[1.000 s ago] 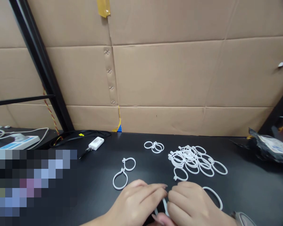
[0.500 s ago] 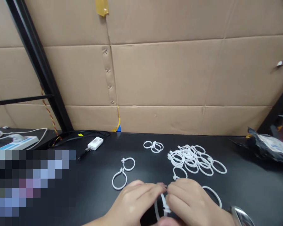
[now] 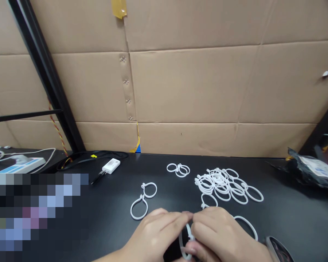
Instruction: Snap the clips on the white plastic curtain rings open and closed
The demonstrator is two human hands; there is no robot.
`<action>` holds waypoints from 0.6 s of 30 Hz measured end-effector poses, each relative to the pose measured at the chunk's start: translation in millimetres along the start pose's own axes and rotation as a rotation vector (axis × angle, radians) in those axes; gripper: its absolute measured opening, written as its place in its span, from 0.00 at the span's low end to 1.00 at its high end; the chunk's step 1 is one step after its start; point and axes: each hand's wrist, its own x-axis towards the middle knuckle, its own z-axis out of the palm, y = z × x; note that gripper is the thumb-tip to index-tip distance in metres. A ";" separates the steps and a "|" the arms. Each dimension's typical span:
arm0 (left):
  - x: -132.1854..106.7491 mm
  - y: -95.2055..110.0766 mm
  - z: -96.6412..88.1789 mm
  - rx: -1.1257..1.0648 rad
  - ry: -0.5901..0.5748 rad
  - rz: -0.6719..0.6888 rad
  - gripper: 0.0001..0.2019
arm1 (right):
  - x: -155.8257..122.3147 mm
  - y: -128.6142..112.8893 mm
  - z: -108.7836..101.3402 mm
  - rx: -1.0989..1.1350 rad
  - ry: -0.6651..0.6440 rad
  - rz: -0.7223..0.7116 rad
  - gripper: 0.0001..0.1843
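At the bottom middle, my left hand (image 3: 155, 236) and my right hand (image 3: 221, 238) meet fingertip to fingertip over a white plastic ring (image 3: 186, 240), both pinching it just above the black tabletop (image 3: 289, 218). Part of another white ring (image 3: 247, 225) shows behind my right hand. A heap of several white rings (image 3: 224, 183) lies a little beyond my right hand. Two linked rings (image 3: 142, 200) lie beyond my left hand. A small cluster of rings (image 3: 178, 169) sits farther back.
A cardboard wall (image 3: 196, 83) closes the back of the table. A small white device (image 3: 111, 166) with a black cable lies back left, near a black metal post (image 3: 47, 80). A black plastic bag (image 3: 311, 171) lies at the right edge. A blurred patch covers the lower left.
My hands have stayed in place; the ring between my fingertips has come more into view and turned slightly. The rings on the table have not moved.
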 end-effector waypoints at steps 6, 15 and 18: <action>-3.2 0.0 1.7 -0.012 -0.036 0.004 0.22 | -2.6 -1.4 3.0 -0.031 0.028 0.014 0.26; -5.0 2.8 1.9 -0.080 -0.071 -0.017 0.16 | -3.4 -4.6 7.6 -0.007 0.018 -0.025 0.25; -6.9 0.9 3.1 -0.079 -0.080 0.019 0.16 | -3.2 -7.8 5.9 0.005 0.011 -0.015 0.26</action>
